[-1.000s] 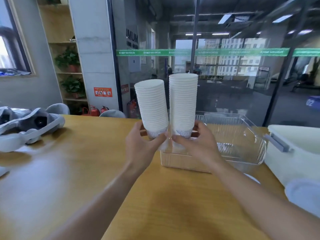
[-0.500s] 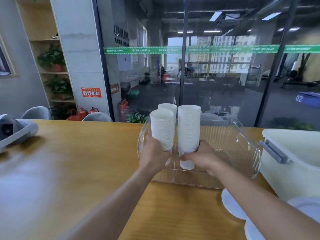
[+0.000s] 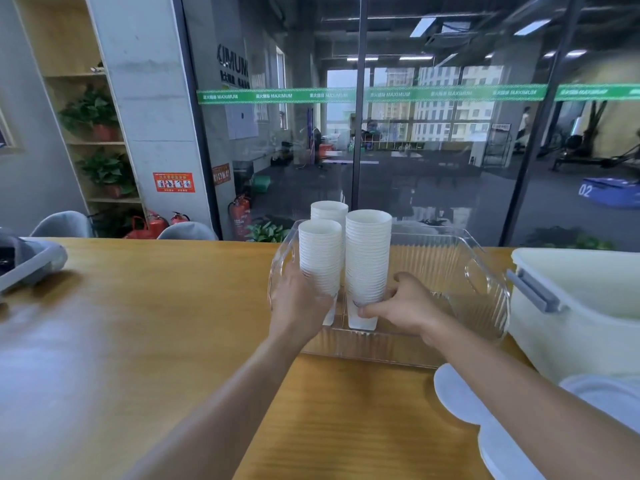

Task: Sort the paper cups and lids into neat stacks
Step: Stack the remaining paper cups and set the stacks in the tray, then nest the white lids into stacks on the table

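Three stacks of white paper cups stood upright in the left end of the clear ribbed plastic bin (image 3: 485, 271) on the wooden table (image 3: 156, 323). The person's left hand (image 3: 298, 303) was wrapped round the base of the shorter front stack (image 3: 320, 254), and the right hand (image 3: 405, 306) pinched the foot of the taller stack (image 3: 367, 254) just beside it. A third stack (image 3: 329, 210) rose behind them, a cream lidded tub (image 3: 588, 306) sat to the right, and flat white lids (image 3: 460, 393) lay near the right forearm
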{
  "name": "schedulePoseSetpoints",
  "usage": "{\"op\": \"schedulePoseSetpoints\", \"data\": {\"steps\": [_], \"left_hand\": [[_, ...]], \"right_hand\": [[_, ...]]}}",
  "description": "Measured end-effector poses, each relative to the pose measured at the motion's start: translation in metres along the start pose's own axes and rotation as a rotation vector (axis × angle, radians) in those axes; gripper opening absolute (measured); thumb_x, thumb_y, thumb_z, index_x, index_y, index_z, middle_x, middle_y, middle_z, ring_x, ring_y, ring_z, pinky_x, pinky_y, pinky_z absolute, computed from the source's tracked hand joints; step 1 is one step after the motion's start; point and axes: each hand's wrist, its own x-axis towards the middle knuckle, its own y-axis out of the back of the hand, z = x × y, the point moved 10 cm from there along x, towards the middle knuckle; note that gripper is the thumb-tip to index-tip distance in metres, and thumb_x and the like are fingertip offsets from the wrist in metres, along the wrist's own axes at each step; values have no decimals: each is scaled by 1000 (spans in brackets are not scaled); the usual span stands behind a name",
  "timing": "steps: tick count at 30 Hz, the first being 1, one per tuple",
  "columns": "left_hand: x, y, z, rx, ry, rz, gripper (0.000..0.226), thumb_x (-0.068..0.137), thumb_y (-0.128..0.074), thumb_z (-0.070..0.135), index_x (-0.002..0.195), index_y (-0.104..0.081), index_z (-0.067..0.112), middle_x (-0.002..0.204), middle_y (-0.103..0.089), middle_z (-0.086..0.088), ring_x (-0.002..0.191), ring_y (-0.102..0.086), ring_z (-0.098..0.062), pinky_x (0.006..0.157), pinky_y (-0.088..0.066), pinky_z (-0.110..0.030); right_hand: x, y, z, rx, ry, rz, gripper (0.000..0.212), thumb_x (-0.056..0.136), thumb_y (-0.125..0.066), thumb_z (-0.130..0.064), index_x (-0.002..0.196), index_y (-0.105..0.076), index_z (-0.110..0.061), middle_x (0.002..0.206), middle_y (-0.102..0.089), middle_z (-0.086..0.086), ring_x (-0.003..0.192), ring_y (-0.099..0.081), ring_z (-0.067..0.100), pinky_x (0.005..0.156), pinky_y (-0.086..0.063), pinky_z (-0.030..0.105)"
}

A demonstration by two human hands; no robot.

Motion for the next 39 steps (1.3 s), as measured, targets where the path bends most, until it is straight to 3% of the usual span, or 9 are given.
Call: {"op": "schedulePoseSetpoints", "data": {"steps": [2, 5, 7, 10, 13, 20, 23, 27, 39], "left_hand": [[-14, 14, 6, -130, -66, 104, 21, 88, -65, 10, 101, -54, 22, 103, -58, 6, 107, -54, -20, 78, -46, -26], [-50, 24, 23, -341, -164, 180, 39, 97, -57, 6, 133, -56, 19, 124, -52, 19, 126, -52, -7, 102, -47, -25], [-80, 23, 44, -403, -273, 173, 36, 100, -55, 4, 130, -59, 24, 121, -52, 37, 124, -55, 0, 101, -49, -19], [-113, -15, 69, -373, -343, -95, 24, 101, -61, 11, 113, -67, 31, 110, -67, 27, 107, -63, 6, 86, -50, -13], [-140, -74, 75, -122, -390, -428, 37, 97, -68, 26, 133, -60, 32, 130, -60, 18, 119, -55, 5, 100, -45, -19], [-149, -136, 55, -1, -346, -652, 86, 84, -81, 34, 154, -31, 32, 148, -45, 8, 134, -48, -11, 113, -40, -34], [-144, -144, 51, -69, -320, -654, 93, 74, -86, 46, 150, -36, 30, 140, -53, 9, 127, -54, -7, 111, -45, -37], [-138, -150, 52, -117, -331, -616, 86, 79, -88, 42, 149, -42, 25, 131, -58, 16, 123, -56, -4, 107, -45, -26], [-125, -150, 49, -128, -340, -495, 79, 71, -88, 51, 137, -57, 21, 120, -67, 12, 110, -65, -4, 99, -55, -30]], "right_hand": [[-21, 23, -1, -11, 31, 47, 99, 74, -91, -40, 152, -36, -11, 137, -55, 6, 109, -51, 19, 92, -49, 37], [-59, 60, 6, -58, 97, 122, 89, 78, -86, -45, 150, -41, -20, 144, -55, -3, 121, -56, 18, 99, -50, 39], [-86, 80, 16, -74, 130, 134, 81, 81, -85, -42, 150, -46, -23, 145, -56, -7, 127, -55, 14, 103, -47, 35], [-125, 104, 33, -140, 136, 153, 58, 83, -83, -39, 136, -62, -25, 133, -63, -12, 121, -59, 9, 99, -46, 29], [-157, 114, 53, -206, 112, 132, 45, 82, -83, -42, 123, -71, -27, 125, -66, -15, 119, -61, 6, 98, -48, 27], [-207, 85, 86, -472, 77, 15, 86, 87, -72, -58, 158, -33, -28, 160, -38, -10, 138, -43, 8, 96, -37, 23], [-210, 77, 86, -608, 45, 34, 78, 87, -70, -60, 149, -41, -22, 147, -50, -1, 136, -45, 20, 98, -45, 34], [-202, 62, 81, -847, 18, 6, 66, 86, -71, -57, 133, -51, -16, 118, -61, 4, 112, -47, 25, 81, -34, 35], [-192, 49, 86, -728, 49, 57, 97, 77, -78, -63, 154, -37, -22, 139, -44, 3, 133, -36, 28, 112, -29, 40]]}}
